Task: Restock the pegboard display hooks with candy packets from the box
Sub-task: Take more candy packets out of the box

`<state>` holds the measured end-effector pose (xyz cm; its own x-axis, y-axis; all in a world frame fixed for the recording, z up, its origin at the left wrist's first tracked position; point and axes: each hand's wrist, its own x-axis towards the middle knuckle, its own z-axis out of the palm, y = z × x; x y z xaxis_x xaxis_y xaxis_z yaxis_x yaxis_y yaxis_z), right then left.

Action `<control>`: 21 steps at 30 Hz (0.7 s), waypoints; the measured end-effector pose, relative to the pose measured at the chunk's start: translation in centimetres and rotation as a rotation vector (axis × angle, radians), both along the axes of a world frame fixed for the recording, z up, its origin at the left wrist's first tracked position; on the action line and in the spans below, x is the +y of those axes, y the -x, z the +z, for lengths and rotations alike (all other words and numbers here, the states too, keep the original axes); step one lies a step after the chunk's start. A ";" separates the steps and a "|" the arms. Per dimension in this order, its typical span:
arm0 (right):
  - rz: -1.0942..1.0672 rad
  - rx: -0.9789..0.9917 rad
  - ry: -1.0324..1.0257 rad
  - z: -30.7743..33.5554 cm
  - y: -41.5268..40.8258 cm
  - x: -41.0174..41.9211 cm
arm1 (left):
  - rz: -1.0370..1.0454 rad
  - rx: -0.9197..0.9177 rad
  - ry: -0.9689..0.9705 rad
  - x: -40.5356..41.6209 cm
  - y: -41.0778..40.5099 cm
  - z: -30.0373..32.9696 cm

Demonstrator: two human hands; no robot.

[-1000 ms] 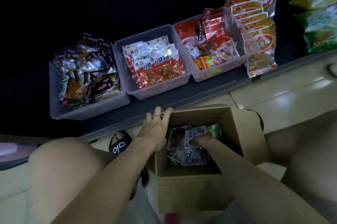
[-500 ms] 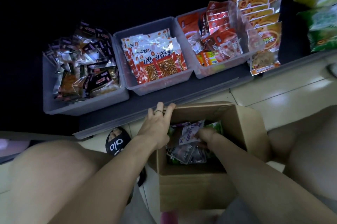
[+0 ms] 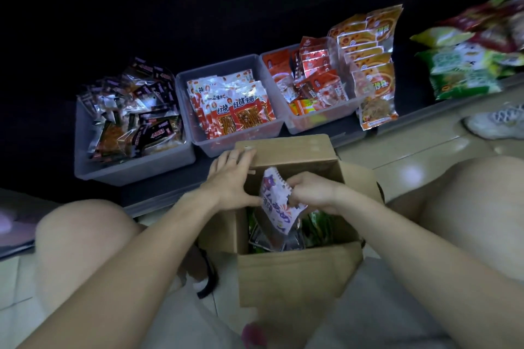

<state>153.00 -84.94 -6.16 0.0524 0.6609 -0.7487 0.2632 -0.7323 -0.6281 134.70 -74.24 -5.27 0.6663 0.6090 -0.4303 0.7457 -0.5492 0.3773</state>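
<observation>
Three clear bins [image 3: 136,170] of snack packets line the shelf [image 3: 351,136]. One cardboard box [image 3: 297,275] sits on the floor. Left hand [image 3: 229,178] rests flat on its flap, fingers straight. Right hand [image 3: 314,192] pinches one purple-and-white candy packet [image 3: 276,201] above the box.

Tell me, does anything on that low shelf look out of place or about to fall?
Yes: the orange packet at the right end of the three bins hangs over the shelf's front edge instead of sitting in the right bin. The other packets sit inside their bins.
</observation>
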 end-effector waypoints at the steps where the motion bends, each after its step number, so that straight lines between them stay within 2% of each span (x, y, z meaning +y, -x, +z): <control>1: 0.046 -0.019 -0.043 1.3 0.0 -0.1 | 0.016 -0.059 0.040 0.0 0.2 0.5; 5: 0.207 -0.055 -0.248 6.2 0.2 0.4 | 0.139 -0.324 0.384 -0.2 1.3 2.8; 7: 0.213 -0.094 -0.335 7.8 0.0 0.8 | 0.201 -0.402 0.429 0.1 1.7 4.0; 9: 0.116 -0.056 -0.378 8.8 -0.5 1.1 | 0.254 -0.474 0.453 0.6 2.0 5.0; 14: -0.257 0.239 -0.434 8.7 -0.9 2.2 | 0.277 -0.583 0.356 1.4 3.1 6.5; 17: -0.420 0.198 -0.271 6.1 -1.3 2.4 | 0.429 -0.711 0.286 2.7 4.0 7.2; 21: -0.142 0.087 0.108 0.7 -0.3 1.4 | 0.639 -0.896 0.179 4.7 4.8 7.3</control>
